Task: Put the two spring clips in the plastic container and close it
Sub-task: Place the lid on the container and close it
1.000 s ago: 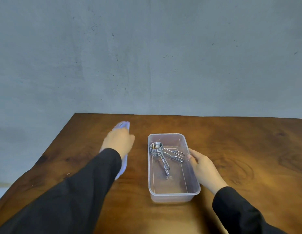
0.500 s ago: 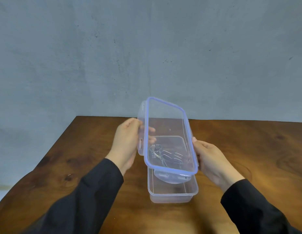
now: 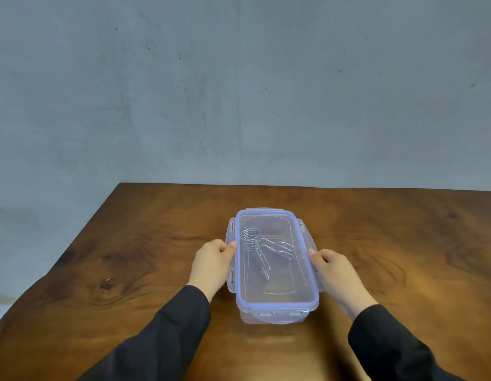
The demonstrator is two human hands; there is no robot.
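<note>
A clear plastic container point(image 3: 274, 316) stands in the middle of the wooden table. Its clear lid point(image 3: 277, 287) with a blue rim lies flat on top of it, side flaps sticking outward. Through the lid I see the metal spring clips point(image 3: 255, 244) lying inside, coils toward the far left. My left hand point(image 3: 212, 264) holds the lid's left edge at its flap, thumb on the rim. My right hand point(image 3: 337, 273) holds the lid's right edge the same way.
The brown wooden table point(image 3: 129, 257) ends at a left edge and a far edge against a grey wall point(image 3: 238, 92). Black sleeves cover both forearms at the bottom of the view.
My left hand picked the lid up from the table's left side. Both hands then lowered it from a tilted position above the container down flat onto it.
</note>
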